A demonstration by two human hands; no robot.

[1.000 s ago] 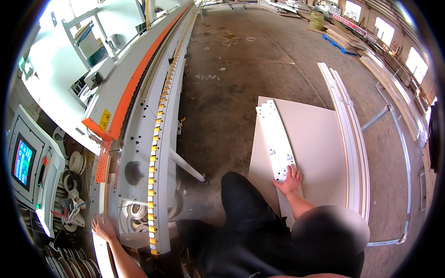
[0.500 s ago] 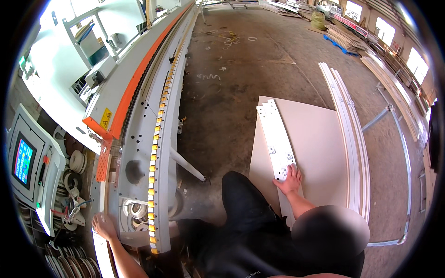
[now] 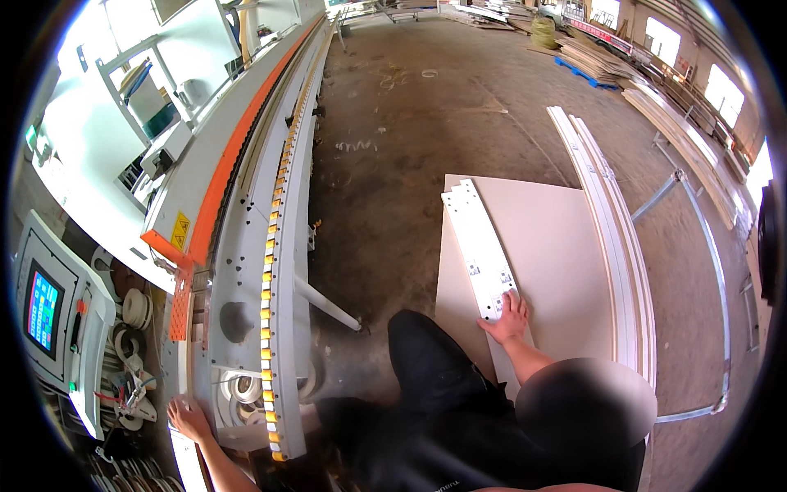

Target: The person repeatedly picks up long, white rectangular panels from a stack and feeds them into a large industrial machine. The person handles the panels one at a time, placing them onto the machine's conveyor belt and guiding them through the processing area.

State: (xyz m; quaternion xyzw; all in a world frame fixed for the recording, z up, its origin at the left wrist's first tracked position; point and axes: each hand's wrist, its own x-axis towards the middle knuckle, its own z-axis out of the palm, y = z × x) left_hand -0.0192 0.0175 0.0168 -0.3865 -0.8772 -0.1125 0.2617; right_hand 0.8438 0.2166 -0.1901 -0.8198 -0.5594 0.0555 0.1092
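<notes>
While my right hand [image 3: 510,316] lies flat, grip apart, on the narrow white panel [image 3: 482,250], my left hand [image 3: 188,418] rests open on the machine's edge [image 3: 193,377].

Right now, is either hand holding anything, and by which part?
Nothing is clearly gripped. The right hand lies flat on the near end of the narrow white panel; the left hand rests on the machine's near end.
</notes>
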